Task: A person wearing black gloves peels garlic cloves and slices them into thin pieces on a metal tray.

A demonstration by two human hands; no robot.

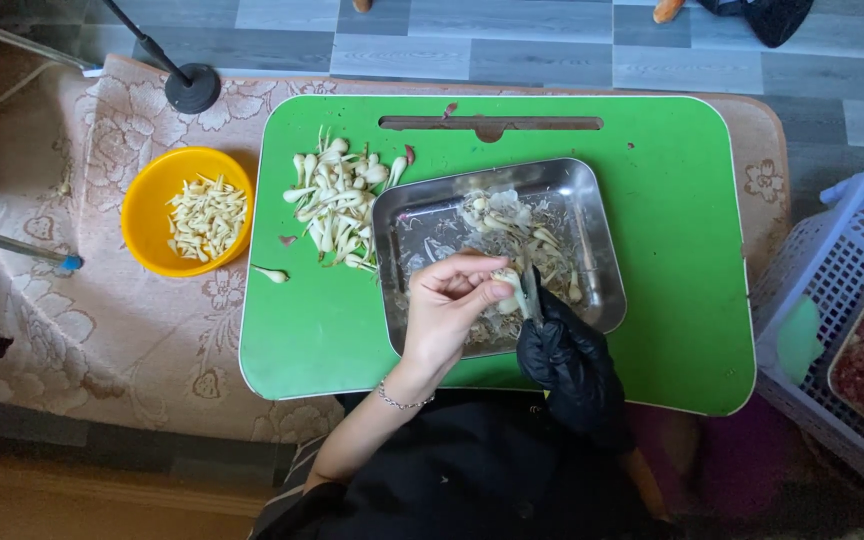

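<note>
Bare left hand (449,305) pinching a small pale bulb (505,290) over a steel tray (592,200) littered with peelings. Gloved black right hand (564,352) gripping a small knife (531,296), blade against the bulb. Tray resting on a green lap tray (682,250). Heap of unpeeled bulbs (337,205) just left of the steel tray. Yellow bowl (142,215) of peeled pieces further left, on the floral cloth (102,330). White basket (832,270) at right.

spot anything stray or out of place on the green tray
One small white bulb lies alone near the green tray's left edge, apart from the main pile. A few reddish peel scraps are scattered too.
</note>
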